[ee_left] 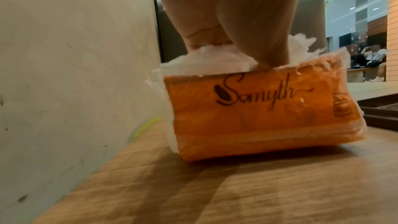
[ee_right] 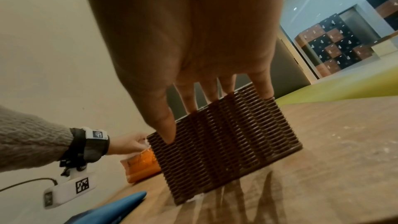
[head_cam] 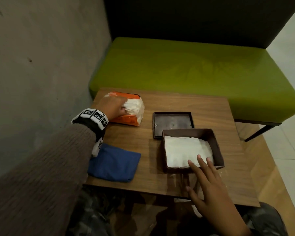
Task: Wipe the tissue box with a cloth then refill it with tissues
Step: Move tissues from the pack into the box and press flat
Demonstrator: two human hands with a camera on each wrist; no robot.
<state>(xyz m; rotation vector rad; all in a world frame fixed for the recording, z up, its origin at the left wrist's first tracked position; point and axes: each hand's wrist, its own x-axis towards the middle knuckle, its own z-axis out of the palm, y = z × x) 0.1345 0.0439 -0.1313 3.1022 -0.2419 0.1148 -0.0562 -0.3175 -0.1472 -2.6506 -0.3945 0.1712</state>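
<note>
tissue box (head_cam: pixel 215 142), woven, stiff-walled, stands near the table (head_cam: pixel 203 106) front edge, part filled with tissues (head_cam: pixel 182 150). right hand (head_cam: pixel 209 183) is laid flat over it, fingers straight. left hand (head_cam: pixel 112 106) is pinched on tissues in the orange pack (ee_left: pixel 258 117) at far left. tissues judged light, limp, tear-prone; best gripped as a whole stack.

Dim, warm light; finger shadows streak the tabletop (ee_right: pixel 323 142) below the right hand (ee_right: pixel 193 40); wrist views soft, edges bowed.
</note>
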